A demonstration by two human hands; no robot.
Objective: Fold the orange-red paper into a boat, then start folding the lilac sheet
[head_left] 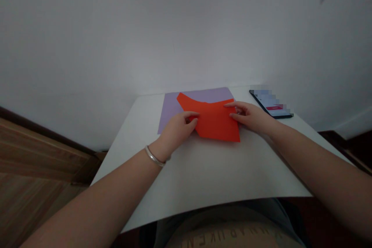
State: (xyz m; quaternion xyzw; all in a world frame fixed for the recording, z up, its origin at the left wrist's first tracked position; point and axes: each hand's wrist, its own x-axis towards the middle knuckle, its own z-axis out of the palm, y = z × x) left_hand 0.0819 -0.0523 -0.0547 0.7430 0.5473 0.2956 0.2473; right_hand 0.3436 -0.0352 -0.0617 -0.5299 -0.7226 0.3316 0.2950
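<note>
Near edge of the white worktop point(203, 174) is bare of parts; everything sits further out. Silver bangle point(154, 156) on the left wrist. Left hand point(177, 133) has its fingers curled onto the left side of the red-orange paper point(215, 122), apparently gripping; exact finger contact is partly hidden. Right hand point(250, 118) pinches the right edge, thumb on top. Paper lies flat-ish, mostly on a lilac sheet point(171, 110), near part overhanging onto the worktop; top edge curved, layers unclear. Good technique here: keep both grips level, sheet taut, no drag on the lilac. Smartphone point(271, 104) lies just beyond the right hand, screen pixelated. White wall point(186, 27) behind.
</note>
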